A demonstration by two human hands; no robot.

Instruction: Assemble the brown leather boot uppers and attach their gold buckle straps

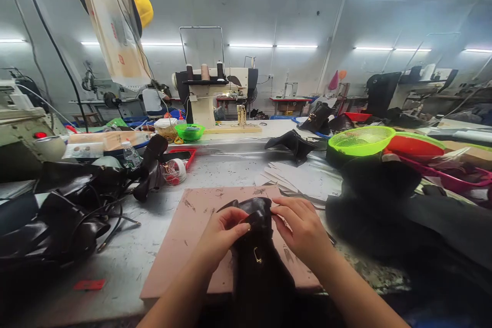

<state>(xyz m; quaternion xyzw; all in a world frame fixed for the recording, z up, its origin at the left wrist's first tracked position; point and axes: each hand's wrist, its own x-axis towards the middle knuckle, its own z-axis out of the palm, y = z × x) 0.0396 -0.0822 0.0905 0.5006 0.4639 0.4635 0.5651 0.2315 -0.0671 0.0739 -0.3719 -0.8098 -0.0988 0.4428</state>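
Note:
A dark, glossy leather boot upper [258, 246] lies over a pinkish board [192, 230] on the workbench. A small gold buckle [257, 255] shows on its front, below my hands. With thumb and forefinger, my left hand [226, 228] pinches a strap-like leather piece near the upper's top, where a small gold fitting shows by the thumb. My right hand [298, 223] has its fingertips closed on the right edge of the same upper. The upper's lower part runs toward me into shadow, and the exact grip under the right fingers is partly hidden.
Dark leather pieces [69, 205] heap at the left; black material [384, 205] piles at the right. Paper sheets [292, 179], a green basket [361, 139] and a green bowl [189, 132] lie beyond the board. A sewing machine [215, 92] stands behind. A person [154, 100] sits far back.

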